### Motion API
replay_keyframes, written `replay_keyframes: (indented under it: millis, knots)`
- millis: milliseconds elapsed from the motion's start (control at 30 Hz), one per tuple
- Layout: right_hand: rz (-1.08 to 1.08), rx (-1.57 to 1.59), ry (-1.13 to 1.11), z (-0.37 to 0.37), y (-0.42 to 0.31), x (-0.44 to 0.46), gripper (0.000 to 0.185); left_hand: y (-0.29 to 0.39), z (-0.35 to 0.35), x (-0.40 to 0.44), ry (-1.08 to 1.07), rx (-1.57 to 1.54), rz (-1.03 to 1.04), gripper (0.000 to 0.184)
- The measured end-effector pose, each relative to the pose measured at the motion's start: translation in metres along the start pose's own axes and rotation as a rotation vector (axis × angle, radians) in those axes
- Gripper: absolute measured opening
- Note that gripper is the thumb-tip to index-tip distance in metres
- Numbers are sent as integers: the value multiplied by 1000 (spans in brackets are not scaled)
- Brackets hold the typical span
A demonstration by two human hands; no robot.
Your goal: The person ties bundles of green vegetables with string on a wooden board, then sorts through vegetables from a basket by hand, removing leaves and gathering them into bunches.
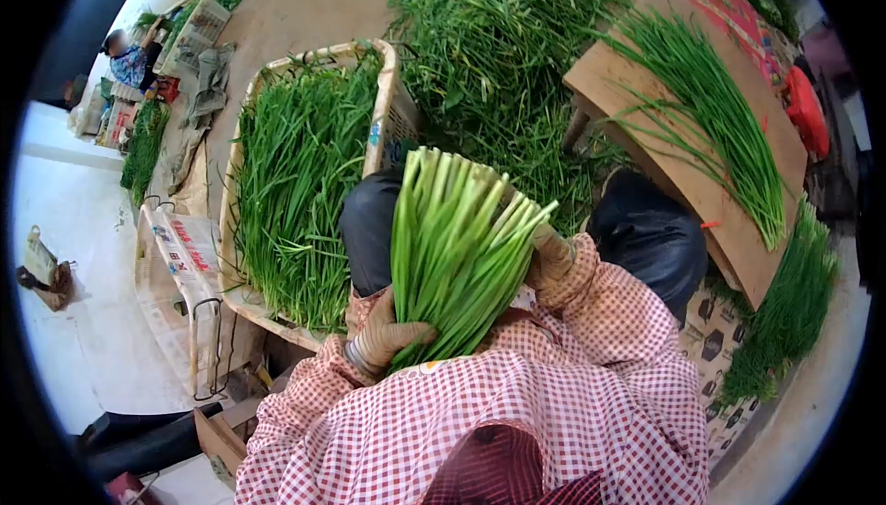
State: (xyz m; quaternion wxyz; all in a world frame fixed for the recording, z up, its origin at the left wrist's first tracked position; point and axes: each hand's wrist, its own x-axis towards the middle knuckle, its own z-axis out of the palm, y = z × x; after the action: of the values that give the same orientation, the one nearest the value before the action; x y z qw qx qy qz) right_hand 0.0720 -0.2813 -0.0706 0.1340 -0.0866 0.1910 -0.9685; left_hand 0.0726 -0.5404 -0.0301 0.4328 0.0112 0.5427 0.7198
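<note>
A thick bunch of green chives [452, 265] is held upright in front of my chest, its pale cut ends fanned at the top. My left hand [383, 331], in a light glove, grips the lower left side of the bunch, with the thumb across the leaves. Against its right edge, my gloved right hand [552, 258] holds the bunch near the stem ends; some of its fingers are hidden behind the stalks. Beside my left knee stands a pale plastic crate [389, 90] filled with chives [305, 182].
A large loose heap of chives [508, 34] covers the floor ahead. To the right, a wooden board [637, 80] bears a spread of chives [711, 117]; more greens [784, 311] lie beyond it. Another crate [189, 270] stands left. A person [129, 62] sits far left.
</note>
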Motion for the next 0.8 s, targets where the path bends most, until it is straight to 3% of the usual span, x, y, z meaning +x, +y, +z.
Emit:
replay_keyframes:
  millis: [33, 167, 233, 300, 367, 400, 500, 633, 700, 800]
  knots:
    - [-33, 22, -57, -1, 0, 7, 89, 19, 7, -3, 2, 120, -95, 80]
    - [-173, 26, -77, 24, -11, 26, 80, 38, 1, 4, -126, 306, -12, 94]
    - [-40, -73, 62, 36, -23, 21, 76, 57, -7, 13, -386, 606, -98, 101]
    - [-72, -153, 125, 23, -14, 17, 71, 70, -16, 26, -444, 633, -123, 105]
    - [-129, -85, 186, 10, -7, 12, 62, 84, -11, 41, -385, 331, -46, 100]
    - [-146, -62, 208, 9, -7, 11, 58, 88, -4, 50, -300, 308, 0, 87]
    - [-127, -216, 287, 9, -14, 5, 59, 91, 22, 74, -142, 295, -27, 80]
    - [-177, -116, 339, 25, -29, 1, 66, 92, 42, 73, -82, 273, -59, 74]
    - [-125, -82, 265, 31, -36, 3, 71, 84, 39, 78, -81, 219, -90, 79]
    - [-174, -54, 120, 26, -33, 9, 86, 75, 41, 82, -267, 398, -35, 95]
